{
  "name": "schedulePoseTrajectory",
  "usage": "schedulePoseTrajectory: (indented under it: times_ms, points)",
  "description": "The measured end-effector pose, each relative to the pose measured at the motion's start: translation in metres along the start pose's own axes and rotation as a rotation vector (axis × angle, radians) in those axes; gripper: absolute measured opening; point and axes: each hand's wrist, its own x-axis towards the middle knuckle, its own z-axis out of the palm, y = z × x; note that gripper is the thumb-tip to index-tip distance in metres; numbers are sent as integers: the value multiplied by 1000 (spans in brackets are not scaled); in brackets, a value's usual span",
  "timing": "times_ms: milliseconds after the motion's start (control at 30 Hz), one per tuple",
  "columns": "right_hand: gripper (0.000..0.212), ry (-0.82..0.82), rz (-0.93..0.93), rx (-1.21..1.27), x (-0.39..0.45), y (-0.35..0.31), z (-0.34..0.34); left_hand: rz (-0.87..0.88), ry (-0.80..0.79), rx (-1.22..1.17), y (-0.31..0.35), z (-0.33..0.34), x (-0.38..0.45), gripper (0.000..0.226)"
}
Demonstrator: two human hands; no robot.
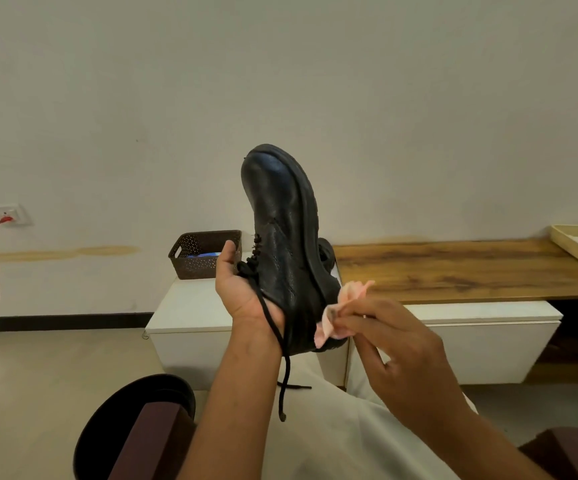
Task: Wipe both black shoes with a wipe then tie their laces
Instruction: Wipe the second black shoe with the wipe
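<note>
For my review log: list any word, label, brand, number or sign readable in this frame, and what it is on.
None can be read.
Black shoe held in the left hand: no brand or size mark shows.
Pink wipe in the right hand: a dark smudge, no print.
Blue item in the brown basket: mostly hidden, any print too small to read.
Wall socket: no legible marking.
</note>
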Motion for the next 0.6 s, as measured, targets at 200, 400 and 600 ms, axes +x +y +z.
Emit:
schedulePoseTrajectory:
  times_ms: [200, 400, 600]
  points:
    - [21, -40, 4, 56, -10, 0, -16, -13, 29, 22, -3, 2, -3, 39]
    - [19, 197, -11, -26, 47, 2, -35, -16, 12, -24, -7, 5, -3, 33]
    - [20, 85, -125, 32, 51, -5, -9, -39, -5, -15, -8, 11, -5, 39]
